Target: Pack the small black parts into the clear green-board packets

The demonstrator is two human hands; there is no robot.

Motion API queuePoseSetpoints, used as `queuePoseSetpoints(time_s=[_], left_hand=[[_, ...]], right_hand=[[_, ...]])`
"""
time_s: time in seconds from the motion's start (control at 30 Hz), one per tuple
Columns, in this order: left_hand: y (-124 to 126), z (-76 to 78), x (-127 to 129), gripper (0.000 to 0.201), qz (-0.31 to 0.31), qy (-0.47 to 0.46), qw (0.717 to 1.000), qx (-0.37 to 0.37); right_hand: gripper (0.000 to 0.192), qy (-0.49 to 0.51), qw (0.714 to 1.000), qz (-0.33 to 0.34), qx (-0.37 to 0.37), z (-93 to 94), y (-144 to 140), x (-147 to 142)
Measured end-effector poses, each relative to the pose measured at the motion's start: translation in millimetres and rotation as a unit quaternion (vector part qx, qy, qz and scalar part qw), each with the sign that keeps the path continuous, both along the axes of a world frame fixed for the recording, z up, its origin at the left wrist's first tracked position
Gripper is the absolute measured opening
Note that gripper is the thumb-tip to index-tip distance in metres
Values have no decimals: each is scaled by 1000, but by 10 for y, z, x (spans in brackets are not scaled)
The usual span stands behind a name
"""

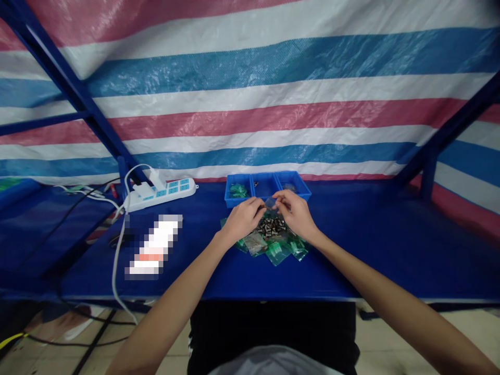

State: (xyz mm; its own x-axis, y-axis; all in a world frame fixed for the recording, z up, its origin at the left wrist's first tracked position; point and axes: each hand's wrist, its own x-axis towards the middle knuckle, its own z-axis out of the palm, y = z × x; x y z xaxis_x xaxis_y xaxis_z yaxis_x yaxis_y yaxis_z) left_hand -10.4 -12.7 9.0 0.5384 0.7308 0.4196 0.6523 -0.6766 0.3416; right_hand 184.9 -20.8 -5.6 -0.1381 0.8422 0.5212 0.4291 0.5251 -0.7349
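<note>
Over the pile, my left hand [245,220] and my right hand [297,213] come close together, each with its fingers pinched. Between them is a small clear plastic bag [270,202], gripped by both hands. Directly below lies a heap of small dark metal parts [271,227], too small to name. Green-filled clear bags [278,252] and a bag with brownish contents [255,242] lie around the heap. Just behind my hands stands a blue three-compartment tray [258,198]. Green pieces [238,191] fill its left compartment; a few small bits lie in the others.
A white power strip [166,194] with plugs sits at the back left, its cable hanging off the front edge. A blurred-out object [154,247] lies on the blue table [371,234]. Blue metal posts and a striped tarp [273,120] bound the back.
</note>
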Motion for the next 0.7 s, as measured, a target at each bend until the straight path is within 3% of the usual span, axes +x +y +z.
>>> queuePoseSetpoints(time_s=[0.33,0.47,0.6,0.7], left_hand=[[-20,45,-3,14,-14,-71,997,-32],[-11,27,-8,9,-11,-74,997,-23],[13,-30,-15,35,-10,-72,997,6],[14,-37,-18,33,-17,-74,997,20]], right_hand=[[13,-38,998,15,-38,25,-14,-20],[13,-7,998,22,-61,-17,2,-22],[17,58,994,27,-91,-50,40,-15],[22,94,987,46,-119,-46,43,-22]])
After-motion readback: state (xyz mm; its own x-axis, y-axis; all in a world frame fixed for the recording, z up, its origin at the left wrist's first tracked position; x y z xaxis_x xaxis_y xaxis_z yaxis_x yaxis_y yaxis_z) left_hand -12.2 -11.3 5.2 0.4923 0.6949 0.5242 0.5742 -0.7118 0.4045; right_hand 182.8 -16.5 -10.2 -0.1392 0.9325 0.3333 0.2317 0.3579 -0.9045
